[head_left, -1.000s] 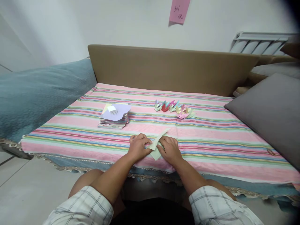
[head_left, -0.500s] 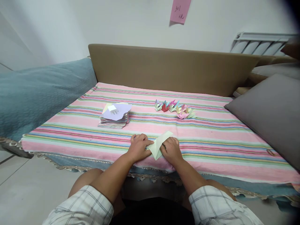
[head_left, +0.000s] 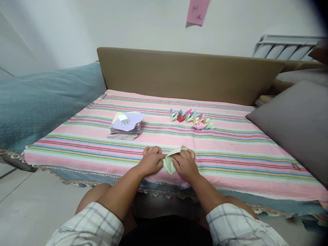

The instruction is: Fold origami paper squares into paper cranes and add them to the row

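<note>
Two-handed grip on pale green paper [head_left: 169, 166], near the front edge of striped cloth [head_left: 84, 145]. Left hand [head_left: 153, 160] fingers pinch its left corner; right hand [head_left: 186, 163] fingers hold its right side. Upper flap [head_left: 177, 150], broader half a second ago, now curls lower; fold likely unfinished.

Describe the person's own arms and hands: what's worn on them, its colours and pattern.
The left hand and right hand are bare, without gloves. No watch or bracelet shows on either wrist. The left sleeve and right sleeve are white with thin dark check lines, ending around the elbows and leaving the forearms uncovered.
</note>
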